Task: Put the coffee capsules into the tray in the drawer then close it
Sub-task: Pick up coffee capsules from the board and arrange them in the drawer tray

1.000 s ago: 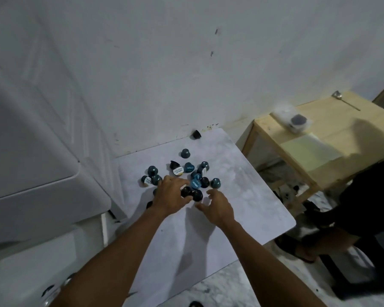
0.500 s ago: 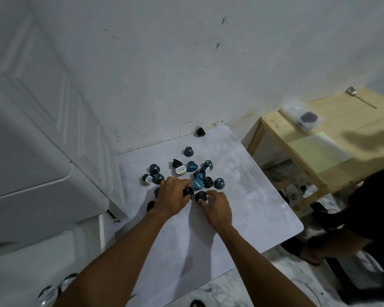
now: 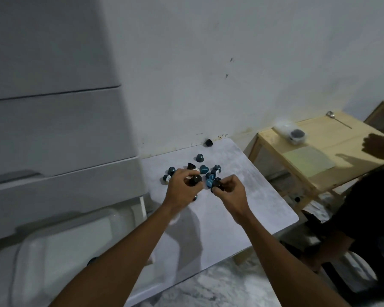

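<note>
**A capsule in each hand**

My left hand (image 3: 182, 188) has its fingers (image 3: 187, 173) clamped on a dark capsule (image 3: 196, 179). My right hand (image 3: 230, 192) pinches a second dark capsule (image 3: 217, 183). Both are over the tabletop (image 3: 235, 218). The other coffee capsules (image 3: 204, 169) lie scattered just behind, with one stray capsule (image 3: 208, 142) against the wall (image 3: 208, 85).

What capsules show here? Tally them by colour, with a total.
Black capsules: 4, one each in the left hand and right hand
Teal or blue capsules: at least 7
Dark capsule, colour unclear: 1
Total: at least 12; the hands hide some.
</note>
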